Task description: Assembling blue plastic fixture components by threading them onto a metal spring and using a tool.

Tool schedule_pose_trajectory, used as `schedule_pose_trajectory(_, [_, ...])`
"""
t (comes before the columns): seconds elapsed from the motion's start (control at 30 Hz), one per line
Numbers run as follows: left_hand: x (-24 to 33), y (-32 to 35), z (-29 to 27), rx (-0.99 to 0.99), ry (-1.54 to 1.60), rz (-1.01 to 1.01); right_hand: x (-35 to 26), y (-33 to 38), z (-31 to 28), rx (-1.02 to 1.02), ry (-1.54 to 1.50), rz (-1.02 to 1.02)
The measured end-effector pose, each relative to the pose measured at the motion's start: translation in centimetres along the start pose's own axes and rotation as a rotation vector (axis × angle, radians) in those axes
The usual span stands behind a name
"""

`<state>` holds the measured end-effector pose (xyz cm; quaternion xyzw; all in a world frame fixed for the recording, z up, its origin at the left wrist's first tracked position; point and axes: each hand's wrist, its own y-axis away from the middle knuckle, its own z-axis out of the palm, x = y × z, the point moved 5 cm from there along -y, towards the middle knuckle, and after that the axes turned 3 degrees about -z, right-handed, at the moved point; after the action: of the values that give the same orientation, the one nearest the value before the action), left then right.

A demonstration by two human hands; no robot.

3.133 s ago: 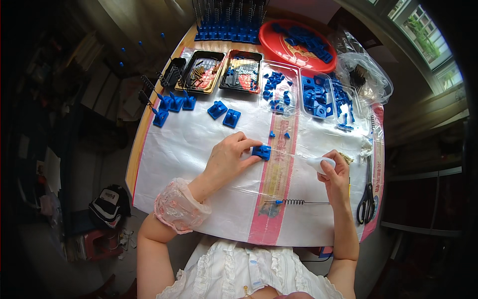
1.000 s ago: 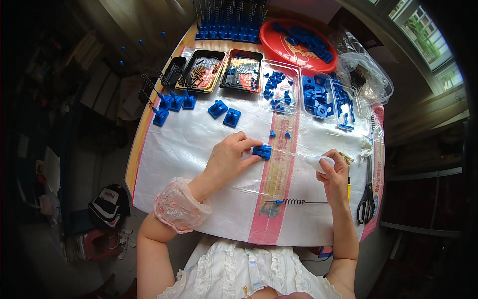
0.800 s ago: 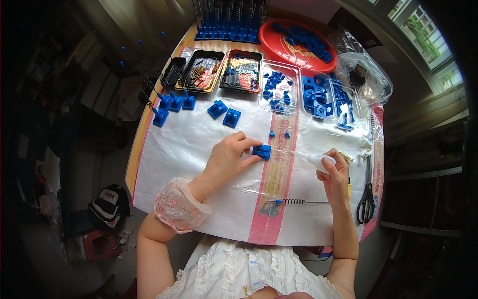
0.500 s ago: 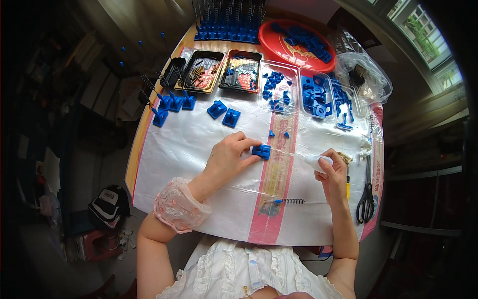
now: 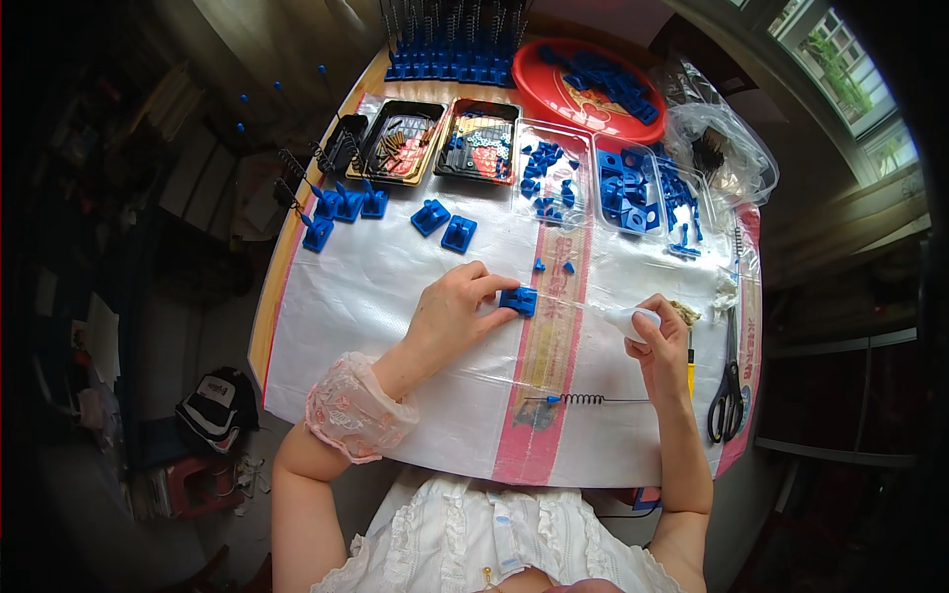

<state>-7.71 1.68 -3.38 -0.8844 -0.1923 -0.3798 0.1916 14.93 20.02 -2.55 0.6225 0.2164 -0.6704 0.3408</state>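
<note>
My left hand (image 5: 452, 308) pinches a small blue plastic base (image 5: 520, 301) between thumb and fingers at the middle of the covered table. To the right, my right hand (image 5: 662, 341) grips a small white squeeze bottle (image 5: 633, 322), its thin nozzle pointing left toward the blue base but apart from it. Two tiny blue triangular pieces (image 5: 568, 268) lie just beyond the base. Nearer me rests a black wire spring (image 5: 583, 399) with a blue tip. Two more blue bases (image 5: 459, 234) sit beyond my left hand.
Black trays (image 5: 403, 178) with small metal parts and clear trays (image 5: 524, 212) of blue pieces line the back. Behind them stand a red basin (image 5: 534, 84) and rows of blue bases with springs (image 5: 450, 67). Scissors (image 5: 727, 405) lie at right; assembled blue pieces (image 5: 346, 204) stand at left.
</note>
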Motion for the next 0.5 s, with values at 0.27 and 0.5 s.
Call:
schedule_pose_trajectory(0.27, [0.00, -0.03, 0.09, -0.006, 0.002, -0.005, -0.02, 0.05, 0.32, 0.011, -0.007, 0.016])
schedule_pose_trajectory(0.5, [0.11, 0.00, 0.04, -0.007, 0.000, -0.014, -0.03, -0.52, -0.08, 0.008, -0.317, -0.021])
